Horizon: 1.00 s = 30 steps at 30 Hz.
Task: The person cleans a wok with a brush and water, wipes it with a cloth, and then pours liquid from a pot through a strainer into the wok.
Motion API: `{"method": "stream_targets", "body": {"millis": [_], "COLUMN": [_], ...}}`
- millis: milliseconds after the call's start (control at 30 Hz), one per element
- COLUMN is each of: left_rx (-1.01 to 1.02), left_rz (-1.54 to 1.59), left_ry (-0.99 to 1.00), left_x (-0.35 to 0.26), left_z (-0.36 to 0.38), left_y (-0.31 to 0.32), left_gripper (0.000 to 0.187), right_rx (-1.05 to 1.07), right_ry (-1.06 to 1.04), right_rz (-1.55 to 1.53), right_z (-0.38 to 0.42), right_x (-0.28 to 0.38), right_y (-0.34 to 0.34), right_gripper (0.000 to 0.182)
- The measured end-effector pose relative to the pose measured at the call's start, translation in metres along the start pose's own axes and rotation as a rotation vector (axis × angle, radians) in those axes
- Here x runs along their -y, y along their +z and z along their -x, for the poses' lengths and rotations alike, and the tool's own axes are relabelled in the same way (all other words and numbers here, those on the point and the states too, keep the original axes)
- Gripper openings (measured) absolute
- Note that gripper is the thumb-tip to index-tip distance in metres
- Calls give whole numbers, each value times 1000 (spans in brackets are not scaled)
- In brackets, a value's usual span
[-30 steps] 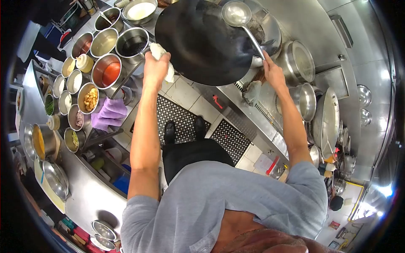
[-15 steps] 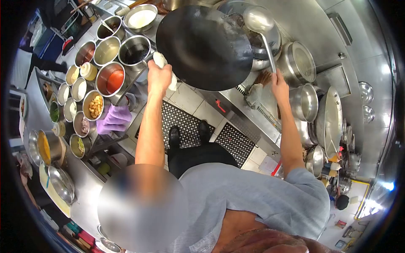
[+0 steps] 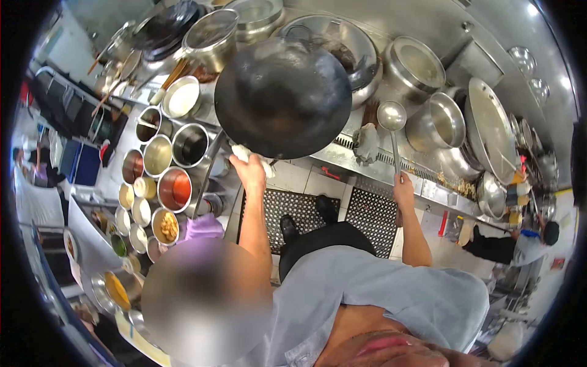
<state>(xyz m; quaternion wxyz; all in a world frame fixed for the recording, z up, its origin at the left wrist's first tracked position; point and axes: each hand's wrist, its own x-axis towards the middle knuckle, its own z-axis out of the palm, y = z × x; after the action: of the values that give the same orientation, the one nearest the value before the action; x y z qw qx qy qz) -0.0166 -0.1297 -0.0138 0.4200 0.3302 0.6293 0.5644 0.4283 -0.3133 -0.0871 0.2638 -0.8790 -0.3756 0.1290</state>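
Note:
My left hand (image 3: 251, 174) is closed around a folded white cloth (image 3: 266, 167) at the near left rim of a large black wok (image 3: 284, 101). The wok is tilted, with its dark, smooth surface facing me. In my right hand (image 3: 403, 189) is the long handle of a metal ladle (image 3: 391, 116); its bowl points away from me, above the stove's front edge and right of the wok. A metal pot (image 3: 364, 95) shows partly behind the wok. Whether the wok rests on anything is hidden.
Several steel containers stand left, among them red sauce (image 3: 175, 189) and yellowish chunks (image 3: 166, 225). A purple cloth (image 3: 205, 227) lies beside them. Pots (image 3: 435, 121) and a wide pan (image 3: 491, 131) line the right. Perforated mats (image 3: 373, 214) cover the floor. Another person (image 3: 529, 243) stands far right.
The ladle has come away from the pot behind the wok to the right, over the stove's front edge. My left hand still holds the wok through the cloth. The camera view has shifted.

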Motion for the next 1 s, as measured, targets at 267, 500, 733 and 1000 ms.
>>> {"method": "stream_targets", "body": {"millis": [267, 500, 733, 1000], "left_rx": [64, 74, 129, 135], "left_rz": [58, 183, 193, 171], "left_ry": [28, -24, -22, -26], "left_x": [21, 16, 18, 26], "left_z": [-10, -7, -10, -15], "left_y": [-3, 1, -3, -5], "left_gripper": [42, 41, 48, 48], "right_rx": [196, 200, 405, 1006], "right_ry": [391, 430, 608, 825], "right_rz": [-324, -683, -604, -92], "right_z": [34, 41, 98, 222], "right_x": [52, 18, -61, -168], "right_y": [-7, 5, 3, 23], "right_gripper": [47, 42, 31, 35]}}
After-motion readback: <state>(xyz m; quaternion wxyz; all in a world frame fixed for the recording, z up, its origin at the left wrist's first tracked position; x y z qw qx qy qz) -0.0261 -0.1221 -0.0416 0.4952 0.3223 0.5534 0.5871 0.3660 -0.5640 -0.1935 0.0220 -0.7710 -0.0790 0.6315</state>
